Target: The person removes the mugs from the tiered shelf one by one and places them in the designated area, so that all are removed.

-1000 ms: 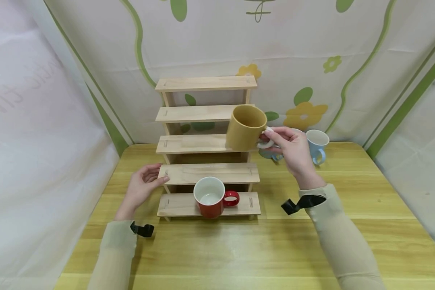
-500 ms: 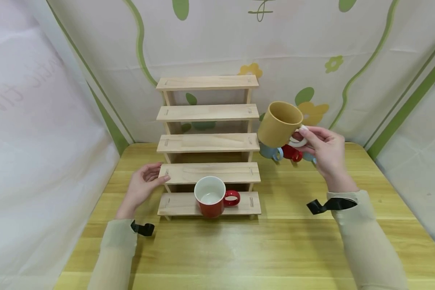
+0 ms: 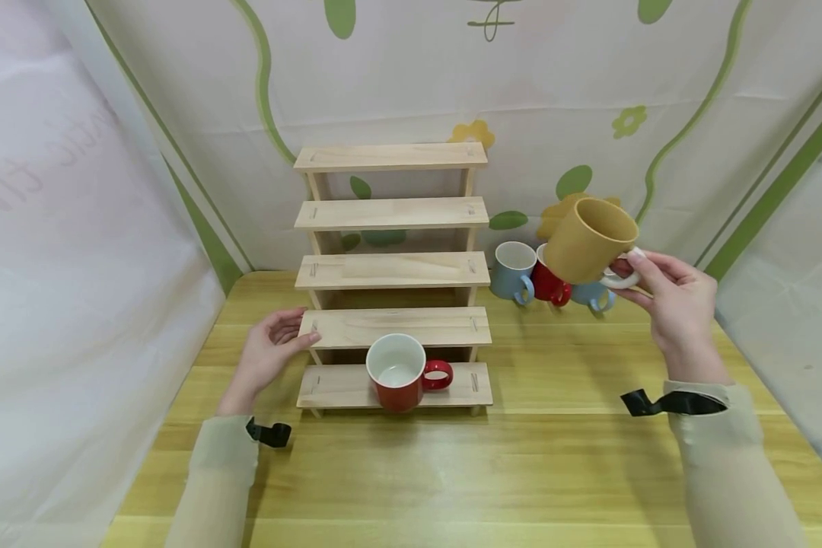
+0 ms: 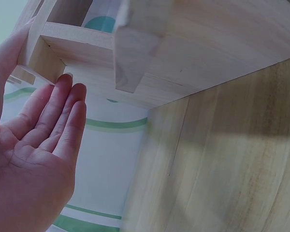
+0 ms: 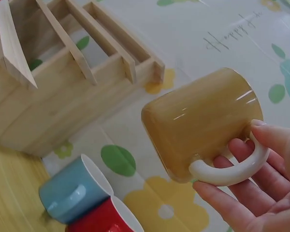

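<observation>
My right hand (image 3: 681, 304) holds a mustard-yellow mug (image 3: 589, 242) by its white handle (image 5: 232, 169), in the air right of the shelf. Thumb and fingers pinch the handle, and the mug leans slightly. At the left end of a stepped wooden shelf (image 3: 393, 327), my left hand (image 3: 267, 354) holds the second board from the bottom. Its thumb lies over the board's end; in the left wrist view the fingers (image 4: 67, 106) reach to its underside. A red mug (image 3: 400, 392) with a white inside stands on the lowest step, handle to the right.
Right of the shelf, by the back cloth, stand a light blue mug (image 3: 510, 274), a red mug (image 3: 553, 285) and another blue mug (image 3: 589, 295), the last two partly hidden by the yellow one. Printed cloth walls (image 3: 411, 84) bound the wooden table (image 3: 411, 479) behind and at both sides.
My right hand has carried the yellow mug rightward, from in front of the shelf to past its right side, uncovering the light blue mug. My left hand has stayed in place.
</observation>
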Demonstrator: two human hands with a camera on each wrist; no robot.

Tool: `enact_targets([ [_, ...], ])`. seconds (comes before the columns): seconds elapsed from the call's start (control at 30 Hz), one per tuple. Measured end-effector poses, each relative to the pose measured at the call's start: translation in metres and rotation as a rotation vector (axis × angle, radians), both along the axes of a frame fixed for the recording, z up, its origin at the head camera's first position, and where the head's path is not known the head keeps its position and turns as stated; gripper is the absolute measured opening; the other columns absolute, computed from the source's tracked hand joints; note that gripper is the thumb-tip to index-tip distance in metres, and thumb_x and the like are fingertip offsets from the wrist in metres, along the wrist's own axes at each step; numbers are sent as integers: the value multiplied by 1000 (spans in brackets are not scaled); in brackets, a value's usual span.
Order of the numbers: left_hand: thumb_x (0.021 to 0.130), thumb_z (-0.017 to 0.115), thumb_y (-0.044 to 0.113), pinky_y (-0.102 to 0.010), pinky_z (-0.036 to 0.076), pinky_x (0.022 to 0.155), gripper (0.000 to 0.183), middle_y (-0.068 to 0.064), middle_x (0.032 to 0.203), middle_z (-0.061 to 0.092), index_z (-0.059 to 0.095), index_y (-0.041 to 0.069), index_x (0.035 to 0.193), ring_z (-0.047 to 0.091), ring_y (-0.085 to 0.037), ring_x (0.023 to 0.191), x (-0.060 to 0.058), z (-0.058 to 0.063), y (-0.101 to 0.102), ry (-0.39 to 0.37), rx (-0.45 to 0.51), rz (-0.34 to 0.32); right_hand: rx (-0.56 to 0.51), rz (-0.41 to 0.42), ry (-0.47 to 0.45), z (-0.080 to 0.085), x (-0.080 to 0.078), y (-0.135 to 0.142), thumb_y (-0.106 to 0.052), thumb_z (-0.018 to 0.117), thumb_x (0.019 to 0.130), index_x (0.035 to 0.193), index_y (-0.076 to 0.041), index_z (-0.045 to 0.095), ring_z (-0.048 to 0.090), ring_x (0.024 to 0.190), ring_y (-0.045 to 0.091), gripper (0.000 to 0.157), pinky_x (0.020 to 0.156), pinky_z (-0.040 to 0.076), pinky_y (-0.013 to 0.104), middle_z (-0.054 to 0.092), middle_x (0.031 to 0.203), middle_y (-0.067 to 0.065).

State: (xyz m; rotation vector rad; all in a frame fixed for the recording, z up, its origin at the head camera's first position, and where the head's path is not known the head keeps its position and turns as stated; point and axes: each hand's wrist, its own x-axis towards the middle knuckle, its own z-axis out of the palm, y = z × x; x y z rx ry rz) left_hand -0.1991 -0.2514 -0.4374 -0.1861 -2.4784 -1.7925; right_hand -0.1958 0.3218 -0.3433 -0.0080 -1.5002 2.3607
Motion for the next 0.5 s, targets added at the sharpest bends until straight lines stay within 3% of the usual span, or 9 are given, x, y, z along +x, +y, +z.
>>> enact_targets([
  [0.5, 89, 83, 20, -35, 46, 109, 62, -20, 132, 60, 54, -4, 138, 58, -22, 119, 0, 1, 0, -9, 2, -1, -156, -76, -25, -23, 5, 51, 5, 76, 88, 109, 12, 71, 75, 86, 27, 22, 69, 62, 40, 75, 95, 21],
])
